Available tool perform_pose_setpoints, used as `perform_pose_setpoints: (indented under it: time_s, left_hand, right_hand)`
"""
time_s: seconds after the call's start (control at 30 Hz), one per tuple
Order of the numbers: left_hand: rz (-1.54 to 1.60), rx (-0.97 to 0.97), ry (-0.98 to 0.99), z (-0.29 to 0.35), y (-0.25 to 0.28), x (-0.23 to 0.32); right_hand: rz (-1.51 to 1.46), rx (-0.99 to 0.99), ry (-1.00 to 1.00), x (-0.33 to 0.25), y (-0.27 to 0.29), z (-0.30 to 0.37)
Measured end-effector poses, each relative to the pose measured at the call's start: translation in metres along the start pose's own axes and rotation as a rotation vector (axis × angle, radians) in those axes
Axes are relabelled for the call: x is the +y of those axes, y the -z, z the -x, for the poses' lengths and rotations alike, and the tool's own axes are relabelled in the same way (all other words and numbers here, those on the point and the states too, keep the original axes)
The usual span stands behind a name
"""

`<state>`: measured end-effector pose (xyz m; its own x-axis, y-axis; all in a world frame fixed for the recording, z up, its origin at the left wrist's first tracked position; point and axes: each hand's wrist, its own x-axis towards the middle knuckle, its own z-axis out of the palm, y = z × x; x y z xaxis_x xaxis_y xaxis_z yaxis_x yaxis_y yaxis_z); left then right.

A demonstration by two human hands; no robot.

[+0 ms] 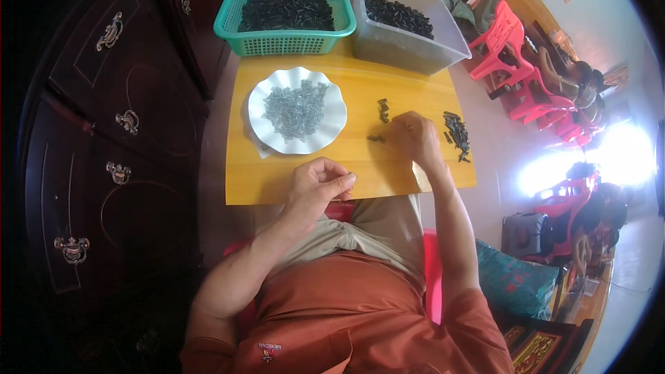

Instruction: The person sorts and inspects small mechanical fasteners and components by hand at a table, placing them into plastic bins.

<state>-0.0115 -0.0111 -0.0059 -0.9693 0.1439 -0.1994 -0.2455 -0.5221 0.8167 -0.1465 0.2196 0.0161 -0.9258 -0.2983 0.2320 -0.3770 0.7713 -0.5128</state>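
Left hand (315,190) has fingers (341,182) pinched, contents unclear; right hand (420,140), at two o'clock from it, curls near black pieces (383,110), grip unclear. Shirt (332,287) bears lettering (269,345).

Head-worn wide fisheye view, facing steeply down, near the hands (315,190), yellow table (277,181) beneath them

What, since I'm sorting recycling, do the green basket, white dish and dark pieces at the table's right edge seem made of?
Green basket: likely plastic, slight sheen; moulded lattice walls.
White dish: probably glazed ceramic, perhaps plastic, given its smooth, fluted rim.
Dark pieces: perhaps plastic or rubber; faint highlights, but too small to tell.
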Motion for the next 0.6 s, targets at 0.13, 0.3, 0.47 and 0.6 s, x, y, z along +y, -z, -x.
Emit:
perform_pose_setpoints:
  time_s: [0.13,0.3,0.47,0.6]
  left_hand:
    - [-0.006,-0.005,0.002,-0.001,-0.002,-0.001]
    - [-0.021,0.005,0.018,-0.002,0.0,-0.001]
    - [-0.015,0.007,0.022,-0.002,-0.001,0.002]
    - [-0.005,0.0,0.017,-0.002,-0.001,0.001]
  right_hand:
    - [0.042,0.02,0.088,0.015,0.007,-0.037]
    - [0.169,-0.102,0.091,0.015,0.004,-0.065]
    - [0.276,-0.237,-0.041,0.003,-0.003,-0.076]
    - [0.335,-0.277,-0.036,0.006,-0.009,-0.081]
